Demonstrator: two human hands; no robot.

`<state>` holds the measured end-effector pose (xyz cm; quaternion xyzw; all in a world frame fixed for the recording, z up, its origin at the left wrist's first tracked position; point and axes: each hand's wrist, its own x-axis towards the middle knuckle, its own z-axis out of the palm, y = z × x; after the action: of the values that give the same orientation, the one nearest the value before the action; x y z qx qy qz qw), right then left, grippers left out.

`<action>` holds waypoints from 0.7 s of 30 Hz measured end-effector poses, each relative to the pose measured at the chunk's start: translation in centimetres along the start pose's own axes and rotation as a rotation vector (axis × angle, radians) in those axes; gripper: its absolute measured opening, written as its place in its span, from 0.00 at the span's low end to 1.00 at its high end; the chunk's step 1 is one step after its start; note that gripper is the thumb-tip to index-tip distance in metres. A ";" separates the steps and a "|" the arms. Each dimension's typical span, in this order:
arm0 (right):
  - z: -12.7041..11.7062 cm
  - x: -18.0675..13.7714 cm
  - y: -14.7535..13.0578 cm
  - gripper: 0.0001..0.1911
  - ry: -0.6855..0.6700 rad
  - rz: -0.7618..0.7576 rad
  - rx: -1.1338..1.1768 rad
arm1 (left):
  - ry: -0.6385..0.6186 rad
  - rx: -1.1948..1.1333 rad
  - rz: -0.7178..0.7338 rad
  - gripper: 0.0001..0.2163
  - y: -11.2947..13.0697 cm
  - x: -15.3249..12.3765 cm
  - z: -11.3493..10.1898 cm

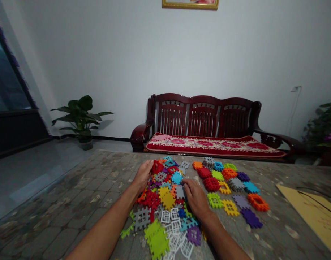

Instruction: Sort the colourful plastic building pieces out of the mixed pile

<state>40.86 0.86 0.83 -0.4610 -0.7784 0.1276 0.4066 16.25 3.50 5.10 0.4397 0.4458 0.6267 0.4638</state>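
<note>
A mixed heap of notched plastic building pieces lies on the cloth-covered table before me. At the heap's far left edge, my left hand is closed on a red interlocking building piece. My right hand lies along the right side of the heap, fingers loosely bent and somewhat apart. Its fingertips are beside a light blue square piece and a grey piece; whether they touch is unclear. Nearer to me are a yellow piece, white window-frame pieces, a grey lattice piece and a lime-green piece.
Right of the heap, pieces lie in small groups by colour, among them red, orange and purple. A yellow board with a dark cable lies at the table's right. Beyond the table stands a wooden bench.
</note>
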 end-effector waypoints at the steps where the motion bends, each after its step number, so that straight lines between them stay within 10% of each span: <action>1: 0.0 0.0 0.0 0.14 0.008 -0.010 -0.009 | -0.027 -0.069 -0.042 0.18 0.1 -0.2 0.4; 21: 0.4 0.7 -1.4 0.30 0.105 0.073 0.348 | -0.141 -0.023 -0.257 0.15 -1.2 -2.7 6.4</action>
<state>39.53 0.79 1.70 -0.4178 -0.7050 0.2507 0.5153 23.10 2.01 4.98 0.4166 0.4574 0.5348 0.5755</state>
